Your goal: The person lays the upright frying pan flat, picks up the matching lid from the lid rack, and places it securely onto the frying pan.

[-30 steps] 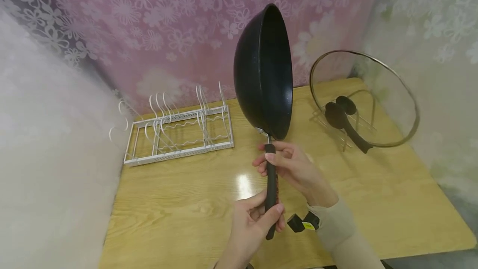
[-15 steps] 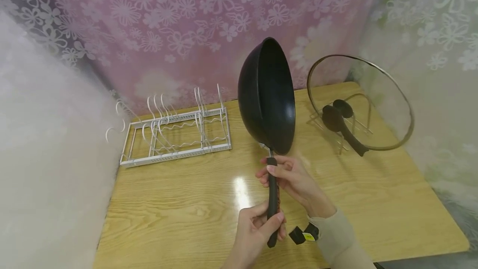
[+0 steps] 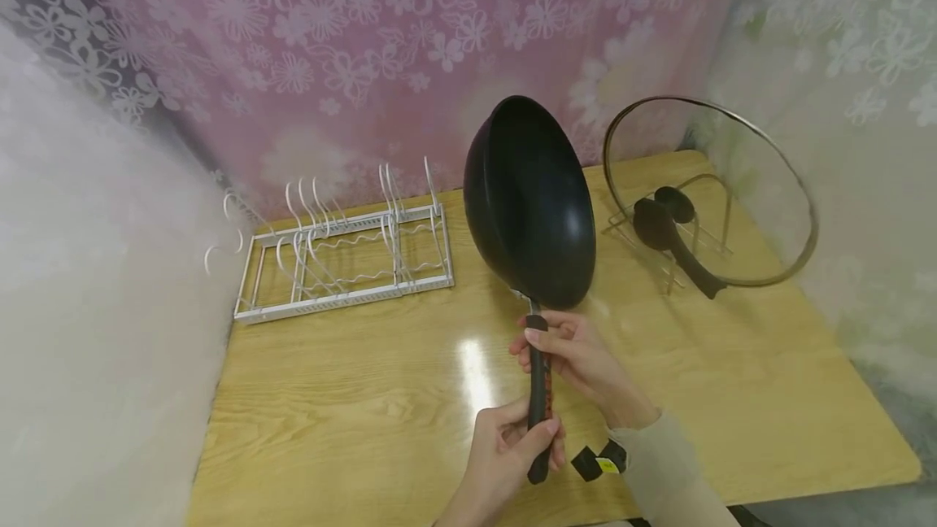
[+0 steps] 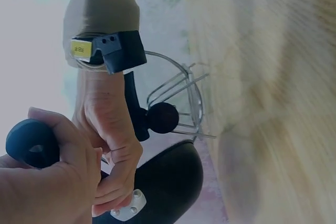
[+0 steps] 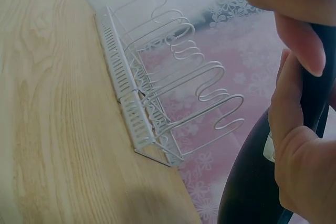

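Observation:
A deep black wok (image 3: pixel 542 202) is held up over the table, tilted on its side with its inside facing right. My left hand (image 3: pixel 505 450) grips the lower end of its black handle (image 3: pixel 539 381). Higher up, near the metal joint, my right hand (image 3: pixel 586 356) pinches the same handle between thumb and fingers. In the left wrist view the butt of the handle (image 4: pixel 32 142) pokes out of the left fist, and the wok's riveted bracket (image 4: pixel 130 205) shows below the right hand. The right wrist view catches both hands close together on the handle.
A white wire pan rack (image 3: pixel 351 299) with upright loops stands at the table's back left. At the back right, a glass lid (image 3: pixel 812 218) with a black knob and handle leans in a small wire stand (image 3: pixel 725 246). Flowered cloth walls surround the wooden table (image 3: pixel 329 413).
The wok has come down and turned, so more of its inside shows. Both hands have lowered slightly with it, keeping their hold on the handle.

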`<state>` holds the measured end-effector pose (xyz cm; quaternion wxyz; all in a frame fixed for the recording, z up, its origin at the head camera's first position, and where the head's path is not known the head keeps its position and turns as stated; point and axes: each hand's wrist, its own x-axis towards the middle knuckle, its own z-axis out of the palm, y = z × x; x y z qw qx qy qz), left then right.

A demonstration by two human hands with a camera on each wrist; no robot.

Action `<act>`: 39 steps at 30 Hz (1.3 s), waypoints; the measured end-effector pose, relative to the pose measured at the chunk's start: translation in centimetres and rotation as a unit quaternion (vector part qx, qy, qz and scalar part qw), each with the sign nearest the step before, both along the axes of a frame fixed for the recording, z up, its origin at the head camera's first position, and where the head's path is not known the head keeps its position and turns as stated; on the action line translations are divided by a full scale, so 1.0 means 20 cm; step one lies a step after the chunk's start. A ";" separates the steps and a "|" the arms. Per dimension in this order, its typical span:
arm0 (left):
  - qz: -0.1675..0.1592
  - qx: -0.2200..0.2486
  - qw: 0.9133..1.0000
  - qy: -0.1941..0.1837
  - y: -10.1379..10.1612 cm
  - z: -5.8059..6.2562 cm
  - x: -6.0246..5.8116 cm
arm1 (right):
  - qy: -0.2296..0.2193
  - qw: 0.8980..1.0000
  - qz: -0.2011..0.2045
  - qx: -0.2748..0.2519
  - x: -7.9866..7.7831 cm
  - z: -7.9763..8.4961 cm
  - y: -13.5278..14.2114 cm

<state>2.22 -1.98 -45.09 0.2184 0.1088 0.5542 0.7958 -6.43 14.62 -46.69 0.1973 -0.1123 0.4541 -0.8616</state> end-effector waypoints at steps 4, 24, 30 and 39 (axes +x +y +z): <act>-0.005 0.017 1.000 0.006 -0.01 -0.03 0.02 | -0.018 1.000 -0.011 0.005 0.03 -0.02 -0.02; -0.038 0.154 0.987 0.004 -0.02 -0.22 0.02 | -0.038 0.994 -0.065 0.079 0.05 -0.09 -0.03; -0.065 0.185 0.980 -0.019 -0.06 -0.28 0.00 | -0.056 0.990 -0.078 0.106 0.06 -0.11 -0.06; -0.118 0.199 0.970 -0.078 -0.08 -0.33 -0.01 | -0.052 0.984 -0.085 0.146 0.09 -0.14 -0.05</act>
